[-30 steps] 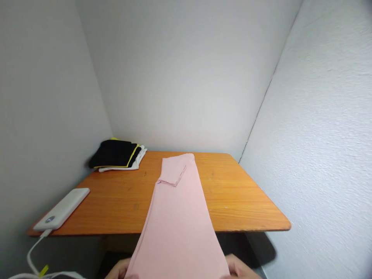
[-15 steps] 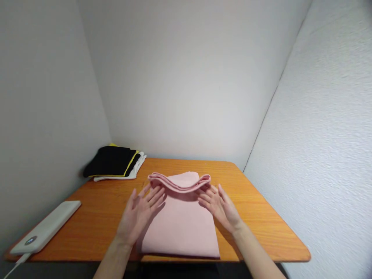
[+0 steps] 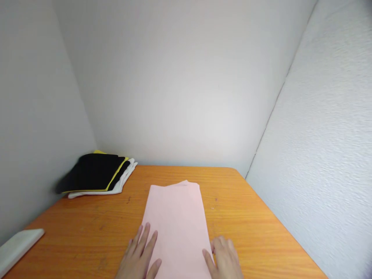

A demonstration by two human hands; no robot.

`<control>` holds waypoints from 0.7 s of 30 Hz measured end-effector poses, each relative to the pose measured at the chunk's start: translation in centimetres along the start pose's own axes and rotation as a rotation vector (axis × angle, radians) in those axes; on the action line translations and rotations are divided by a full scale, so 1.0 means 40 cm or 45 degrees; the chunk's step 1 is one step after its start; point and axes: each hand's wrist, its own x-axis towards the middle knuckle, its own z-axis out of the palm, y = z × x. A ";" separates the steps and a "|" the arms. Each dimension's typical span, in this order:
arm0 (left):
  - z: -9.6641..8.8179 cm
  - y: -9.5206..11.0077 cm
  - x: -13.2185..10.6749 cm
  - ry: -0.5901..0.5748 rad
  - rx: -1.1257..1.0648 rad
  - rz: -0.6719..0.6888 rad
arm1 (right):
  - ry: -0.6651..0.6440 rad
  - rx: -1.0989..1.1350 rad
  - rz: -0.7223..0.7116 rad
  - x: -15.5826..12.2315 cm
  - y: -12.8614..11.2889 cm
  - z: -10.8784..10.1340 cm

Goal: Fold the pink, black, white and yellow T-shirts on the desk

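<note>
A pink folded cloth (image 3: 177, 217) lies flat in the middle of the orange wooden table (image 3: 252, 228), its long side running away from me. My left hand (image 3: 141, 255) rests open on the cloth's near left corner, fingers stretched flat. My right hand (image 3: 225, 257) lies open at the near right edge of the cloth, fingers lightly bent and touching the fabric. Neither hand holds anything.
A stack of folded clothes (image 3: 95, 174), black on top with yellow and white beneath, sits at the table's far left corner. A white power bank (image 3: 17, 246) lies at the near left edge. Grey walls close in on the left, back and right.
The cloth's near end was lifted over and laid onto the far half. Both hands then drew back from the far fold to the near edge, and the cloth now lies flat.
</note>
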 end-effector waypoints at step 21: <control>0.276 0.603 0.134 -0.608 -0.160 0.487 | 0.409 -0.337 0.707 -0.097 0.513 -0.328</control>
